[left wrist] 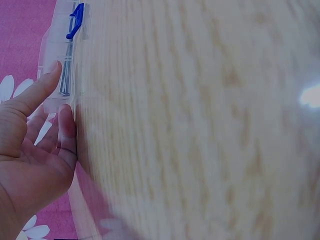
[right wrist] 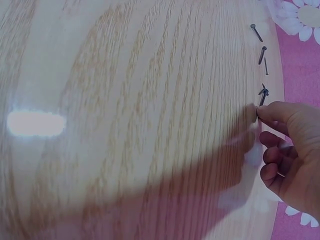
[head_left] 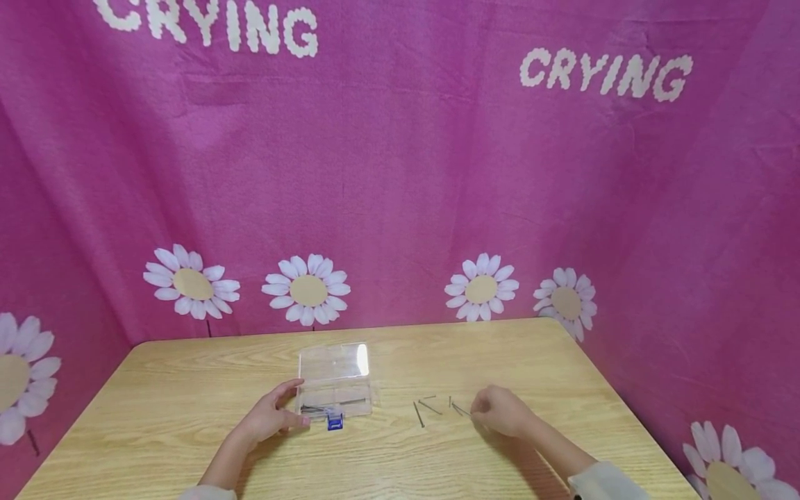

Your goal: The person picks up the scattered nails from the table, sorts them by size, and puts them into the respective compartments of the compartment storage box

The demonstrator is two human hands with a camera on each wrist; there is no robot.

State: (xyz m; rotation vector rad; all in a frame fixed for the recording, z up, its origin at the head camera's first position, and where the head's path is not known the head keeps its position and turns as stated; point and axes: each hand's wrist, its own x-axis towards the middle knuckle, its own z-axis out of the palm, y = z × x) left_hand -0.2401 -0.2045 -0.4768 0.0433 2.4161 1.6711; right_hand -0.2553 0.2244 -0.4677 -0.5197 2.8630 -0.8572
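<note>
A clear plastic box (head_left: 373, 401) with a blue latch (head_left: 335, 421) stands on the table, lid raised at the back. Several dark nails (head_left: 315, 410) lie inside its compartments. My left hand (head_left: 269, 419) holds the box's left end, thumb at the front corner and a finger toward the back. To the right of the box, several loose nails (head_left: 419, 414) are scattered on the wood. At the right end of these, my right hand (head_left: 503, 411) pinches a nail between thumb and forefinger; the other fingers curl in. The fingertips hide part of that nail.
The light wood-grain table (head_left: 387, 465) reaches back to a pink curtain (head_left: 400, 173) with white daisies and lettering. This cloth also hangs along both sides. Glare and the right arm's shadow fall across the tabletop in the right wrist view.
</note>
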